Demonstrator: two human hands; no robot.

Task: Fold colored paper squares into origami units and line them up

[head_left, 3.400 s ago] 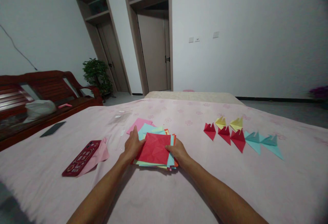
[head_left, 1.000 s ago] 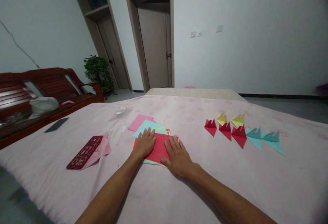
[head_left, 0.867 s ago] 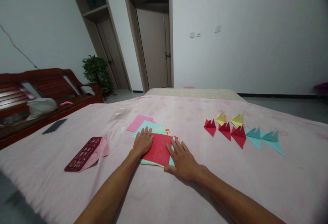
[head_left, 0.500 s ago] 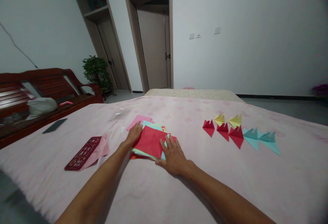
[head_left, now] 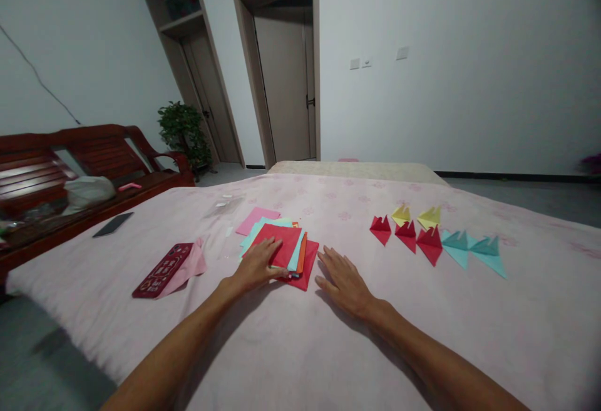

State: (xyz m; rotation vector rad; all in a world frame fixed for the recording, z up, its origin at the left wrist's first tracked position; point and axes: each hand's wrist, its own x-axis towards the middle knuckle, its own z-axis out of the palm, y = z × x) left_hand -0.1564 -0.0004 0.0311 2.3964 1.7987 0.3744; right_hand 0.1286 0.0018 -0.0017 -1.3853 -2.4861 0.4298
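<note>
A loose stack of coloured paper squares [head_left: 286, 235] lies on the pink cloth, with a red sheet on top and blue, orange and red edges showing below. My left hand [head_left: 260, 262] rests on the stack's near left part, fingers stretched over the red sheet and thumb along the near edge. Just right of the stack, my right hand [head_left: 342, 278] is held low with its fingers extended, and nothing is in it. A pink sheet [head_left: 257, 219] sticks out behind the stack at the left.
Folded paper shapes in red [head_left: 429, 245], yellow [head_left: 429, 217] and blue [head_left: 488, 254] stand in rows at the right. A dark red phone case [head_left: 163, 271] lies on pink paper at the left. Farther left is a dark flat device [head_left: 113, 225]. A wooden bench [head_left: 94, 160] stands beyond.
My left hand has slid from the stack's far left edge onto its near left part. My right hand has come off the paper and moved right. The sheets lie shifted, with more red showing underneath.
</note>
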